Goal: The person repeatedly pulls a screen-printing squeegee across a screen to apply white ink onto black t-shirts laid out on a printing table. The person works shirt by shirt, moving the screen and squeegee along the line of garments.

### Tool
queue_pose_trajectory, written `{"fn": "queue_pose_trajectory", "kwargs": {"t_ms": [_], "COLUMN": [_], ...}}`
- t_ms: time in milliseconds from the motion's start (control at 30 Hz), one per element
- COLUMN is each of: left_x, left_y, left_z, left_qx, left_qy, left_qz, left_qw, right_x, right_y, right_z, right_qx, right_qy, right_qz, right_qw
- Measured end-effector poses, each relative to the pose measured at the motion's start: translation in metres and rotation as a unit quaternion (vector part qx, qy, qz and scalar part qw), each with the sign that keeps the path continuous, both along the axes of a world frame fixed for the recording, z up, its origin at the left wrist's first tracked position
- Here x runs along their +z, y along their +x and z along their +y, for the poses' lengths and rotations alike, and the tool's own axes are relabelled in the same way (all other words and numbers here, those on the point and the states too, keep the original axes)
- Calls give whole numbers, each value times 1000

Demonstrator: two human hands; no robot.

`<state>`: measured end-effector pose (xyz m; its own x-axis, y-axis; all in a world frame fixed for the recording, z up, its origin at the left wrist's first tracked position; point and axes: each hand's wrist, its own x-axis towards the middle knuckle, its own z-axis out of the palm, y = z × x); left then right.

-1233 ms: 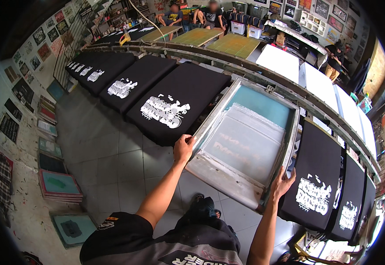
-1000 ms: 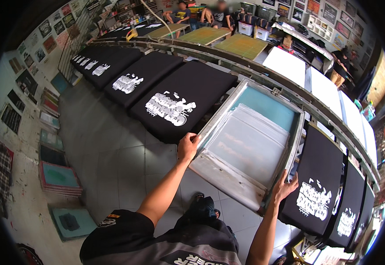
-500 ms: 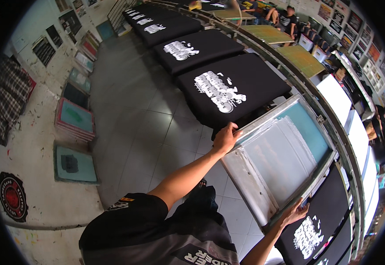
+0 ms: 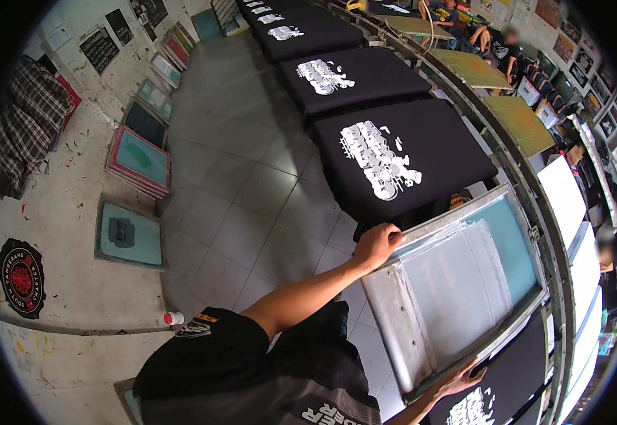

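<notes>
Cut short at the lower edge: the right forearm point(image 4: 425, 405) and a white print point(image 4: 470, 409).
Whether the right hand point(image 4: 459, 381) grips the screen frame point(image 4: 402, 354) is unclear — its underside is hidden. The black sleeve point(image 4: 174, 365) covers most of a framed panel point(image 4: 125, 401) at lower left. A seated person's point(image 4: 505, 55) face is blurred — the far wall posters point(image 4: 592, 104) are too small to make out.

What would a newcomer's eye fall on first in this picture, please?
Probably the large framed screen at lower right, grey and teal inside, with the person's left hand and right hand at opposite sides. Next might come the black cloths with white prints, in a row toward the top. At left, a round black-and-red emblem stands out on the pale wall.
</notes>
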<state>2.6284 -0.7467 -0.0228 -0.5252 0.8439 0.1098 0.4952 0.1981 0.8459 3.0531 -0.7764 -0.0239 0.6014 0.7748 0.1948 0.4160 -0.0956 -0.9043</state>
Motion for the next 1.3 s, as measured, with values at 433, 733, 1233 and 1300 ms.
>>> {"fn": "queue_pose_trajectory", "kwargs": {"t_ms": [433,733,1233,1300], "left_x": [14,15,8,2], "left_y": [7,2,5,4], "left_z": [2,5,9,10], "left_qx": [20,-9,15,-1], "left_qy": [-32,-53,24,22], "left_qz": [-30,-17,13,21], "left_qw": [999,998,1000,1000], "right_x": [-17,-16,-12,-15], "right_y": [19,8,5,10], "right_z": [6,16,2,3], "right_qx": [-75,-98,-97,-100], "right_qy": [-63,-68,4,-23], "right_qz": [-207,-186,-103,-119], "right_qw": [973,975,990,988]}}
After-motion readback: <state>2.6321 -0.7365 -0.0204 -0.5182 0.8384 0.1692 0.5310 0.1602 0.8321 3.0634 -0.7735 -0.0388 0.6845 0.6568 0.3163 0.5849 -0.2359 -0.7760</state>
